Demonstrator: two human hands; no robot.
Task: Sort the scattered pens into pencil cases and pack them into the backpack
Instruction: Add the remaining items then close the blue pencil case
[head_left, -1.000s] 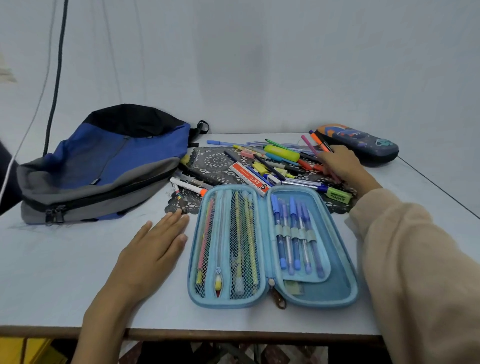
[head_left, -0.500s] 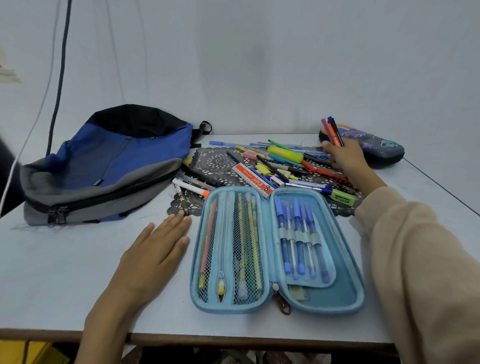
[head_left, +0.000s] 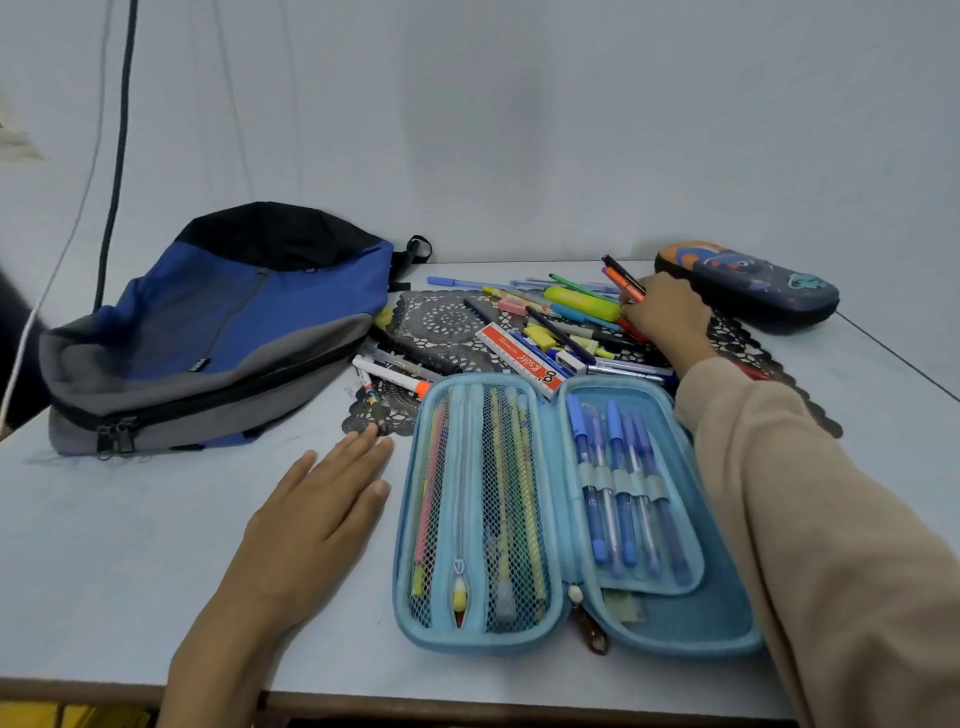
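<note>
A light-blue pencil case lies open at the table's front, pencils behind mesh on its left half, blue pens in loops on its right. Behind it a pile of scattered pens and markers covers a black lace mat. My right hand reaches into the pile's right side and grips a few pens, orange, pink and dark, their tips pointing up-left. My left hand rests flat on the table, left of the open case. A blue, grey and black backpack lies at the left, zipped.
A dark pencil case with a cartoon print lies closed at the back right. A red-and-white ruler sits at the open case's far edge. A dark cable hangs down the wall behind the backpack. The table's front edge runs below.
My right hand lifted a few pens out of the pile, then came back down into the pile still holding them. My left hand stayed flat on the table.
</note>
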